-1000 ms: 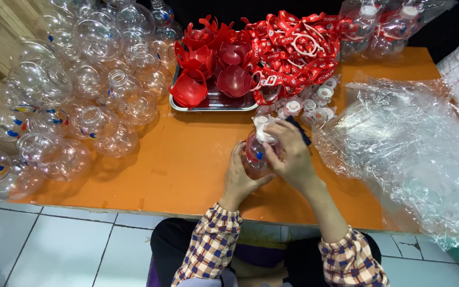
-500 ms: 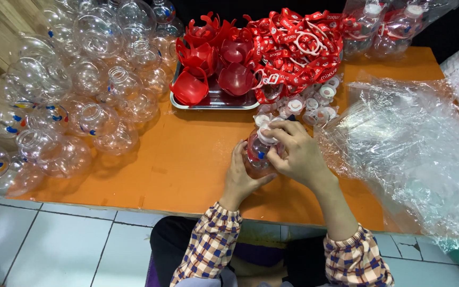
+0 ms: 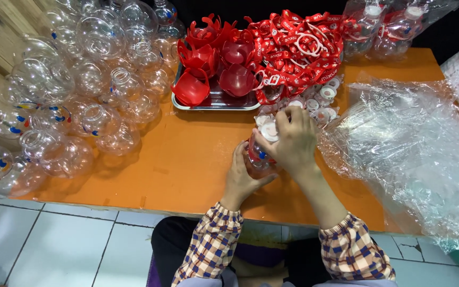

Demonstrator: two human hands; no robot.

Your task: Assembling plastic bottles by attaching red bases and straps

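Observation:
My left hand [image 3: 241, 175] cups the lower side of a small clear round bottle [image 3: 258, 157] standing on the orange table [image 3: 187, 159]. Over the bottle's top, my right hand [image 3: 291, 139] grips its white cap [image 3: 268, 129]. Something red shows inside or around the bottle. Loose white caps [image 3: 320, 103] lie just beyond my hands. Both wrists wear checked sleeves.
A big heap of clear empty bottles [image 3: 81, 90] covers the table's left side. A metal tray [image 3: 213, 102] holds red cup-shaped parts [image 3: 208, 64], with a pile of red straps [image 3: 293, 48] beside it. Crumpled clear plastic bags [image 3: 415, 154] fill the right. White floor tiles lie below.
My right hand has turned slightly on the bottle's top. The bottle and my left hand stay in the same spot.

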